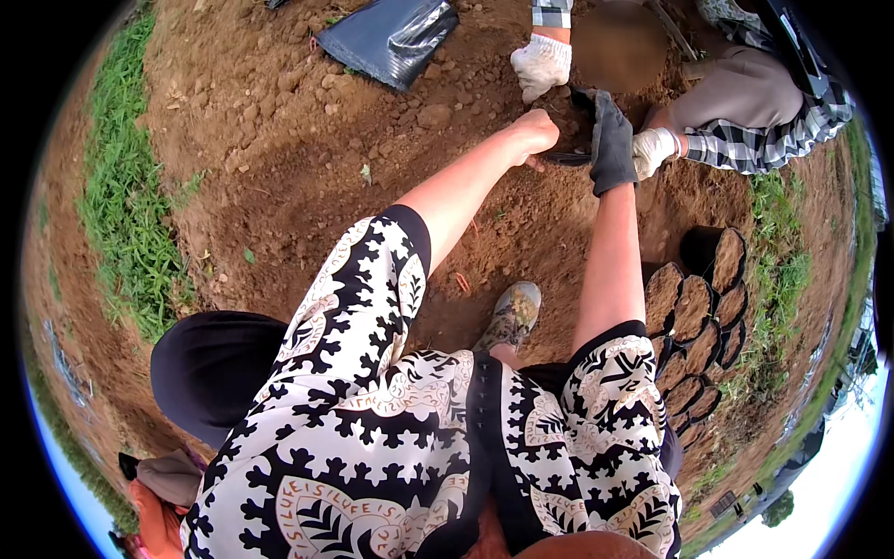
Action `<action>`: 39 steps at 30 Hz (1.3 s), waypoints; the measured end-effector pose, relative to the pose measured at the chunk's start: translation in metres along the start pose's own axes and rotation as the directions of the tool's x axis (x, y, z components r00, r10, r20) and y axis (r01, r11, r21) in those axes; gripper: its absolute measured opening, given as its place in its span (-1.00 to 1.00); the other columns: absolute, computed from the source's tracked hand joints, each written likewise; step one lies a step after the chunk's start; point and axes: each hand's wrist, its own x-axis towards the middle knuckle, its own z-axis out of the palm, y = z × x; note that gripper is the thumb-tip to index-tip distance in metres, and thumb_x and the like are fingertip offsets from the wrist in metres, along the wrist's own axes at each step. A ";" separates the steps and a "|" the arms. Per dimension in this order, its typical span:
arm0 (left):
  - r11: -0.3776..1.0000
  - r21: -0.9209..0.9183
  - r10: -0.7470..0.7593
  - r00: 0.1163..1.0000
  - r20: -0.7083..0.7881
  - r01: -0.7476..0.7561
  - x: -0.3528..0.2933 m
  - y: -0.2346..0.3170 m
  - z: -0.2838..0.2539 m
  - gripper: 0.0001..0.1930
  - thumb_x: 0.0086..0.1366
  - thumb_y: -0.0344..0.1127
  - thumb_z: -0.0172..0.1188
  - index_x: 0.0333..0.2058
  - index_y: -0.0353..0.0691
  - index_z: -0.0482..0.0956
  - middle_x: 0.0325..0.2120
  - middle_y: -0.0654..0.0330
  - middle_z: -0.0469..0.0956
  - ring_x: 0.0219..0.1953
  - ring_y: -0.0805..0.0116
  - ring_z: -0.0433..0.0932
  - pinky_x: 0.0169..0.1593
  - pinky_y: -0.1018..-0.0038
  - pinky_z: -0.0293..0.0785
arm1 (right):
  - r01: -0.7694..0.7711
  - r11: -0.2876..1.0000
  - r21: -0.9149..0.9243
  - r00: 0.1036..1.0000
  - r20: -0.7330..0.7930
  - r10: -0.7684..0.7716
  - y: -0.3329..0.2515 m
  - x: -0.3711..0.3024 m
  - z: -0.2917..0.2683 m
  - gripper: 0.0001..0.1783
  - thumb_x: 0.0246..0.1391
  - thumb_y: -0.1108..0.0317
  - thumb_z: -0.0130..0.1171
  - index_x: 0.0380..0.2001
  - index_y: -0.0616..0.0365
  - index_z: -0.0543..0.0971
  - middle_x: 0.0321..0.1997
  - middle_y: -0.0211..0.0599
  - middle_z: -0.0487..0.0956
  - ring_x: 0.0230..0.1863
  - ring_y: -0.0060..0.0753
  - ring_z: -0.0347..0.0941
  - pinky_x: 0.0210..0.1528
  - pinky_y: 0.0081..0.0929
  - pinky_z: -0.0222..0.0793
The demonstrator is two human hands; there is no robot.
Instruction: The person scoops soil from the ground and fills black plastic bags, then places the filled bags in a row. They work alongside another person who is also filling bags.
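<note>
The black bag point(568, 159) sits between left grip point(534, 134) and right grip point(612, 144).

Glossy plastic sheeting point(391, 39), rough soil point(279, 121)

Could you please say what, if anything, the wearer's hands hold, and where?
The bare left hand and grey-gloved right hand grip a black plastic bag's rim.

Brown, clod-strewn soil point(233, 121) spreads wide, with green grass point(130, 214) at left and a thinner grassy strip point(778, 247) at right; bright sky point(843, 466) shows near right, beside possible trees point(778, 509).
</note>
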 end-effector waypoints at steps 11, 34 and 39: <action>-0.213 0.973 0.487 0.853 0.186 -0.090 0.014 -0.006 0.005 -0.78 0.17 -0.38 0.08 -0.22 -0.31 0.56 -0.29 0.09 0.61 -0.06 0.19 0.46 -0.16 0.31 0.46 | -0.015 0.973 -0.229 0.983 0.175 0.056 -0.029 0.007 -0.009 -0.52 0.23 -0.07 -0.05 -0.24 0.14 0.61 -0.28 -0.36 0.59 -0.26 -0.46 0.46 -0.09 -0.44 0.34; 0.804 0.573 -0.038 0.975 -0.218 0.159 -0.120 -0.221 -0.108 -0.65 0.19 -0.07 0.22 -0.17 -0.18 0.58 -0.20 0.09 0.59 -0.12 0.21 0.55 -0.09 0.32 0.46 | 0.187 0.333 -0.924 0.781 0.346 0.520 0.115 -0.130 0.090 -0.46 -0.03 -0.11 0.18 -0.28 0.21 0.62 -0.19 -0.01 0.61 -0.12 -0.05 0.53 -0.07 -0.21 0.39; 0.998 0.032 -0.053 0.969 -0.241 0.063 -0.140 -0.174 -0.066 -0.52 0.34 0.06 0.03 0.00 -0.23 0.43 -0.23 0.19 0.50 -0.21 0.31 0.53 -0.20 0.37 0.53 | 0.099 0.672 -0.734 0.712 0.524 0.467 0.100 -0.112 0.079 -0.55 -0.03 -0.04 0.19 -0.30 0.15 0.62 -0.32 -0.14 0.63 -0.26 -0.20 0.55 -0.15 -0.27 0.40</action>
